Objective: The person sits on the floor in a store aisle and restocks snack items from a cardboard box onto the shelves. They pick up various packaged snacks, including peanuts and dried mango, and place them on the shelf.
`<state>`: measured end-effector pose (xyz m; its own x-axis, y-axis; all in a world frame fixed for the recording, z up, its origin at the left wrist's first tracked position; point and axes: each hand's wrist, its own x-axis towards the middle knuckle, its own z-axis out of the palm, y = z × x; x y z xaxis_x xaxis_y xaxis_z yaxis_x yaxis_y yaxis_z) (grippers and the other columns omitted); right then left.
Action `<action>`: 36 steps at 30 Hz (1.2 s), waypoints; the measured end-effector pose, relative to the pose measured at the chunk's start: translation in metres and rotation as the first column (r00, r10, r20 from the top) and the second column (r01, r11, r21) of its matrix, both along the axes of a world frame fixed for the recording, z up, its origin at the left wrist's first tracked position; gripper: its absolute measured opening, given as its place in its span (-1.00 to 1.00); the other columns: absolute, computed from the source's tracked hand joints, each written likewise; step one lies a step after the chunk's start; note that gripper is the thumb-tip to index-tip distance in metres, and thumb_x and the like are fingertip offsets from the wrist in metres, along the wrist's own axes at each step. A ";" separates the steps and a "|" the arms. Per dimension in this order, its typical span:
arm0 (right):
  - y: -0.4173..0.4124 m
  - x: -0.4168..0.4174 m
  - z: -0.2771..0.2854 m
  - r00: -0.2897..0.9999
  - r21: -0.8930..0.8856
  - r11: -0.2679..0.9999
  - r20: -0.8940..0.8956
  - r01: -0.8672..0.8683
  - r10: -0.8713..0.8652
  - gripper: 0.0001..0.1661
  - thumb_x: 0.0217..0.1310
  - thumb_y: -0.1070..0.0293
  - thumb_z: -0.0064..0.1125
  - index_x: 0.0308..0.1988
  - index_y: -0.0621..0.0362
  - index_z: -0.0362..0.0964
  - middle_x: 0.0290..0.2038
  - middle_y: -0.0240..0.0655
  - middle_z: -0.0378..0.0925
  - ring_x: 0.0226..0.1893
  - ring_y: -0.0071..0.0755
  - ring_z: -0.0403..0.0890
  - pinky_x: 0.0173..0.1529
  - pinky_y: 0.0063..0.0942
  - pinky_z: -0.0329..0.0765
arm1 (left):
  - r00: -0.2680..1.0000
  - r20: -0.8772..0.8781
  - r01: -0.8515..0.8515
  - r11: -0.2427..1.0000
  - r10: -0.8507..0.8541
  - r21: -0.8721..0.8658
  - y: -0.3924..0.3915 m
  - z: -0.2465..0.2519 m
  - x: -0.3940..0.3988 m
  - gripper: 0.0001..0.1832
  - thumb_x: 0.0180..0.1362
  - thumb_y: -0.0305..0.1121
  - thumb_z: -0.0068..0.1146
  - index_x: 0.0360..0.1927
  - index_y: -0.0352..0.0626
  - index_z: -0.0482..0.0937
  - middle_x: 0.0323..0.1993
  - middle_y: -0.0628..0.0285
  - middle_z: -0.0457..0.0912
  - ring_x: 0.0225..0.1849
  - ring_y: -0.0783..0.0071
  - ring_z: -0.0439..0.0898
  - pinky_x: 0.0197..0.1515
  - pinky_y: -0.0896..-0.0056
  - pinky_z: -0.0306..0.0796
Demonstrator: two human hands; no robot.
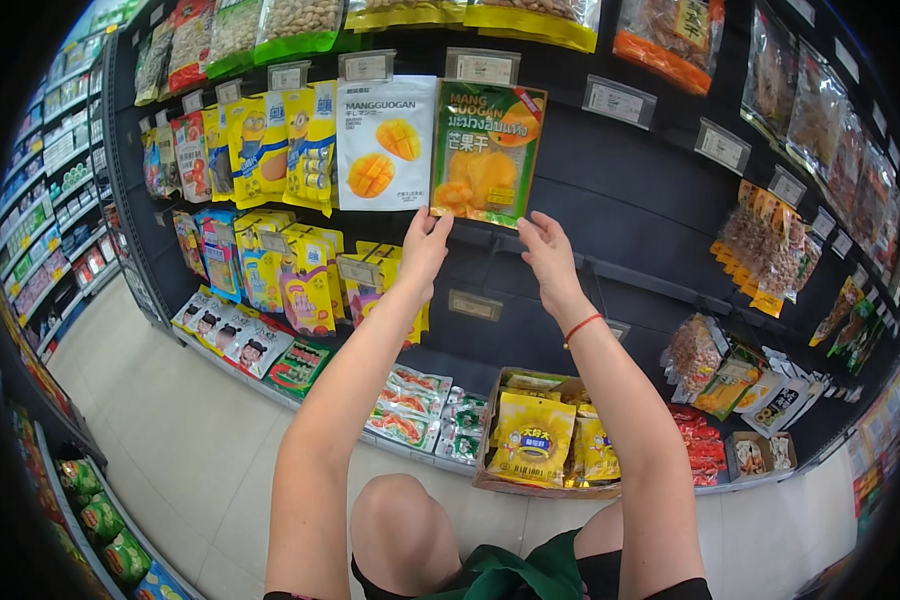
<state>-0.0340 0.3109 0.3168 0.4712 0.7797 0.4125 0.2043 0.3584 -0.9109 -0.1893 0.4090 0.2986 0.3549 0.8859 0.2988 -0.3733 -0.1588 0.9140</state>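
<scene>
A green and orange dried-mango bag (486, 154) hangs facing me below a price tag (483, 67). My left hand (425, 251) pinches its lower left corner, close beside the bottom edge of a white dried-mango bag (385, 146). At the lower right corner, the fingertips of my right hand (551, 259) grip the same green bag. A red cord bracelet (583, 330) circles my right wrist. The top of the green bag meets the tag, and its hook is hidden behind the packaging.
Yellow snack bags (259, 150) hang to the left. A cardboard box (487, 480) of yellow bags stands low in front, near my knee (397, 517). Bare hooks and price tags (619, 103) project from the dark back panel (607, 187). Packaged nuts (772, 244) hang at right.
</scene>
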 end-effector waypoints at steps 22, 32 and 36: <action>-0.043 -0.029 0.039 0.974 0.090 0.970 -0.019 -0.225 0.227 -0.75 0.32 0.28 0.03 -0.10 0.21 0.37 -0.23 -0.33 0.56 -0.35 -0.59 0.60 -0.12 -0.59 0.55 | 0.968 0.229 0.074 0.989 -0.102 0.127 -0.044 0.027 -0.020 -0.63 0.21 -0.40 0.12 0.06 -0.12 0.31 -0.13 0.33 0.53 -0.22 0.65 0.53 -0.25 0.61 0.42; -0.080 -0.041 0.049 0.961 0.082 0.958 0.021 -0.277 0.276 -0.67 0.32 0.32 0.02 -0.01 0.29 0.33 -0.19 -0.30 0.55 -0.37 -0.58 0.60 -0.17 -0.60 0.56 | 0.979 0.169 0.084 0.984 -0.111 0.160 -0.075 0.033 -0.039 -0.62 0.20 -0.40 0.12 0.05 -0.14 0.29 -0.14 0.33 0.53 -0.21 0.67 0.52 -0.26 0.63 0.41; -0.106 -0.044 0.029 0.962 0.046 0.961 -0.015 -0.272 0.273 -0.68 0.31 0.35 0.02 -0.02 0.32 0.33 -0.16 -0.28 0.55 -0.38 -0.57 0.60 -0.22 -0.62 0.57 | 0.990 0.077 0.107 0.980 -0.121 0.166 -0.102 0.017 -0.048 -0.62 0.20 -0.43 0.12 0.03 -0.15 0.26 -0.12 0.30 0.52 -0.20 0.66 0.52 -0.23 0.62 0.41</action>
